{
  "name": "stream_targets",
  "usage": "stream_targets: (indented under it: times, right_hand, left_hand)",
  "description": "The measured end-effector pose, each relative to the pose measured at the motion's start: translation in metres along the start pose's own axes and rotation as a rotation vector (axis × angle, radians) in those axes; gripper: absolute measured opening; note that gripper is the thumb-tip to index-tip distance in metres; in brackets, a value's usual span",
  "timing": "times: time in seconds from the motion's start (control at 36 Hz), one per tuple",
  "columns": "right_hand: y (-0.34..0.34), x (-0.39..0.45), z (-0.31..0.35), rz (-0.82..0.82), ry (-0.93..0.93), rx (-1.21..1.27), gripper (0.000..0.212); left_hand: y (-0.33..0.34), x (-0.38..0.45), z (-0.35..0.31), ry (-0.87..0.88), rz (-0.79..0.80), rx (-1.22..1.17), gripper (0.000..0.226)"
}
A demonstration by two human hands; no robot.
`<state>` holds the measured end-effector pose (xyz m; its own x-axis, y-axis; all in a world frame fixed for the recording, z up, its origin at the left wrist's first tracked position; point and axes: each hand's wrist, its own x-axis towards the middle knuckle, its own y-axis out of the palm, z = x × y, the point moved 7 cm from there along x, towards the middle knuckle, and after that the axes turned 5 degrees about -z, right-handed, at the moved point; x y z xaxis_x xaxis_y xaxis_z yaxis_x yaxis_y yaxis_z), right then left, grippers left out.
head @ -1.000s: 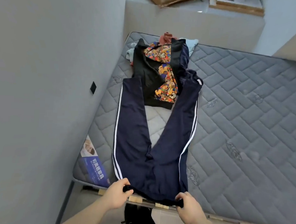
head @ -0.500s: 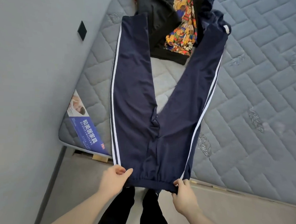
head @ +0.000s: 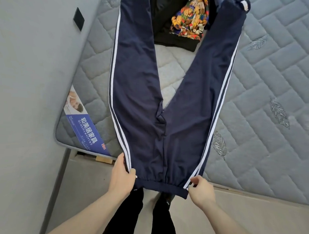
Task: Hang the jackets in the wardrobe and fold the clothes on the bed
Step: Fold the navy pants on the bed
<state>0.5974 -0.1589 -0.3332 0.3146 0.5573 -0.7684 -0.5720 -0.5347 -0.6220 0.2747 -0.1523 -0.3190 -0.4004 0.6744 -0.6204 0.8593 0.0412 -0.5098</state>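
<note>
- One pair of navy track trousers [head: 142, 99] lies spread on the bed [head: 274, 86], its two legs splayed in a V toward the far end and the waistband hanging over the near edge.
- Two white stripes run down each outer seam of the trousers.
- The left hand [head: 121, 178] pinches the left corner of the waistband between thumb and fingers.
- The right hand [head: 201, 190] pinches the right corner of the waistband at the stripes, fingers curled.
- One black garment with a bright cartoon print [head: 181, 25] lies on the bed at the far end, between the two trouser legs and partly under them.
- One blue label [head: 86, 130] with white characters sits on the near left corner of the bed.
- One black square plate [head: 78, 18] is fixed on the grey wall at the left.
- Two legs in black [head: 129, 217] stand on the floor below the waistband.
</note>
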Motion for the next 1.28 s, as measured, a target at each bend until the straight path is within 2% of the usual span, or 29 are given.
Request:
stream_targets:
  times: [0.08,0.17,0.25,0.36,0.5,0.81,0.92,1.0,1.06,1.11,1.19,1.28]
  right_hand:
    - [-0.012,0.005,-0.004,-0.016,-0.007,0.026,0.032]
    - [-0.026,0.014,-0.008,-0.016,-0.004,0.103,0.033]
    - [-0.043,0.023,-0.010,-0.017,-0.015,0.143,0.032]
    - [-0.067,0.035,-0.016,-0.029,-0.043,0.133,0.028]
    - [-0.095,0.055,-0.030,-0.057,-0.025,0.183,0.030]
    - [-0.120,0.085,-0.049,-0.024,-0.001,0.236,0.027]
    - [-0.123,0.091,-0.042,-0.015,-0.018,0.270,0.024]
    - [-0.122,0.093,-0.029,-0.005,-0.042,0.284,0.020]
    - [-0.122,0.093,-0.017,-0.002,-0.055,0.293,0.020]
    - [-0.122,0.095,0.000,-0.004,-0.088,0.318,0.020]
    - [-0.127,0.097,0.031,-0.022,-0.152,0.366,0.021]
    - [-0.132,0.104,0.067,-0.045,-0.190,0.406,0.025]
  left_hand:
    - [0.006,-0.009,-0.033,0.151,0.048,-0.060,0.070]
    - [0.020,-0.021,-0.067,0.314,0.087,-0.048,0.071]
    - [0.044,-0.031,-0.099,0.400,0.162,-0.053,0.068]
    - [0.085,-0.045,-0.141,0.508,0.258,0.110,0.068]
    - [0.146,-0.057,-0.159,0.544,0.394,0.339,0.071]
    - [0.216,-0.055,-0.133,0.399,0.607,0.653,0.073]
    - [0.227,-0.057,-0.114,0.443,0.807,0.761,0.081]
    - [0.226,-0.056,-0.104,0.525,0.896,0.899,0.072]
    - [0.219,-0.046,-0.111,0.563,0.822,0.864,0.062]
    - [0.207,-0.028,-0.127,0.555,0.694,0.704,0.052]
    - [0.178,0.015,-0.158,0.542,0.458,0.479,0.042]
    - [0.138,0.068,-0.187,0.490,0.210,0.400,0.042]
